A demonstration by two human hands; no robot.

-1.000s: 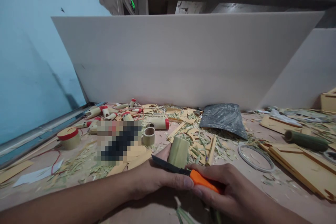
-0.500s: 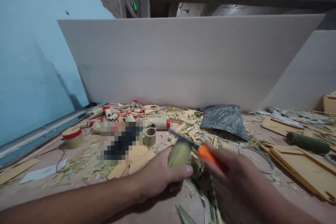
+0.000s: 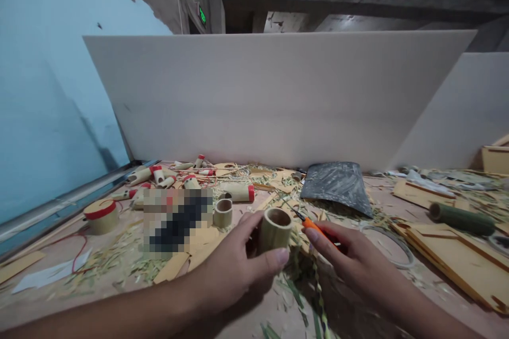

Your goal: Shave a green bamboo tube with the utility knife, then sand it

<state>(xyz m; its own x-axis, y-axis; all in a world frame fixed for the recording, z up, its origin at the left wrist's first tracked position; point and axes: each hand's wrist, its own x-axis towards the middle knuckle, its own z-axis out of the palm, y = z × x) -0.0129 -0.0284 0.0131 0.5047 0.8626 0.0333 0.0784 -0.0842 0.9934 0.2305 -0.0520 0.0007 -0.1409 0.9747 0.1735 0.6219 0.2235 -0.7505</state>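
Note:
A short bamboo tube [image 3: 275,233] stands nearly upright in my left hand [image 3: 242,262], its hollow rim facing up toward me. The thumb lies along its near side and the fingers go round the back. My right hand [image 3: 342,254] is closed on the orange handle of a knife [image 3: 314,226], whose thin dark blade points up and left, just right of the tube and apart from it. Wood shavings lie below and around both hands on the table [image 3: 234,312].
Red-capped bamboo pieces [image 3: 238,193] and an open bamboo ring [image 3: 222,213] lie behind and left. A dark curved sheet [image 3: 336,185] is farther back. At right are a tape roll [image 3: 405,257], wooden trays [image 3: 461,259] and a green bamboo tube [image 3: 461,218]. A white panel [image 3: 278,100] stands behind.
The bamboo tube has turned from tilted, with its side showing, to nearly upright with its opening visible. The knife blade has moved from across the tube's top to its right side.

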